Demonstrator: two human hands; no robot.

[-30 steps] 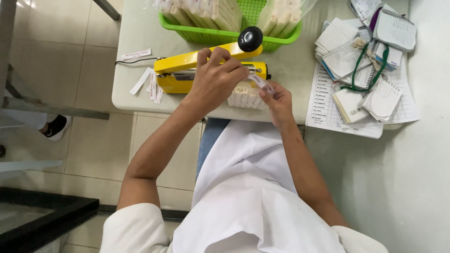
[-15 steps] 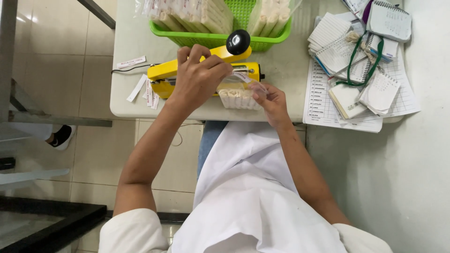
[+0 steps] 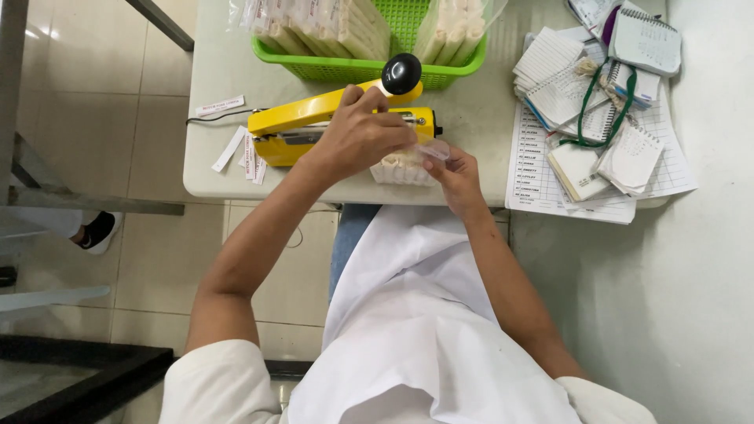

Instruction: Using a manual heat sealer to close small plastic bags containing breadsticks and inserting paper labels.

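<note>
Pale floor tiles are showing below a white table [image 3: 471,126], and you are sitting at its near edge in a white coat. Your left hand [image 3: 357,141] is lying curled over the arm of a yellow heat sealer [image 3: 314,126], fingers wrapped over the top and palm bearing down on it; the arm is looking lowered, though I cannot tell whether it is fully closed. Your right hand [image 3: 454,174] is sitting just beside the left, nearer to you, pinching the clear end of a small plastic packet [image 3: 408,163] between thumb and fingertips. The packet's filled white part is lying just under your left palm, against the sealer's front edge.

To do this well, I would judge that you are wanting the clear open end flat and straight across the sealing strip, so keep it taut with the right hand and free of wrinkles. Be pressing evenly with the left palm rather than at the black knob [image 3: 401,73] beyond your knuckles, and be keeping the right fingertips clear of the bar.

Beyond your left hand a green basket [image 3: 369,72] is holding more bagged white packs. Out past your right hand, notebooks [image 3: 597,118] and a printed sheet [image 3: 542,173] are lying in a loose heap. Small paper labels [image 3: 236,149] are scattered on the far side of your left wrist.
</note>
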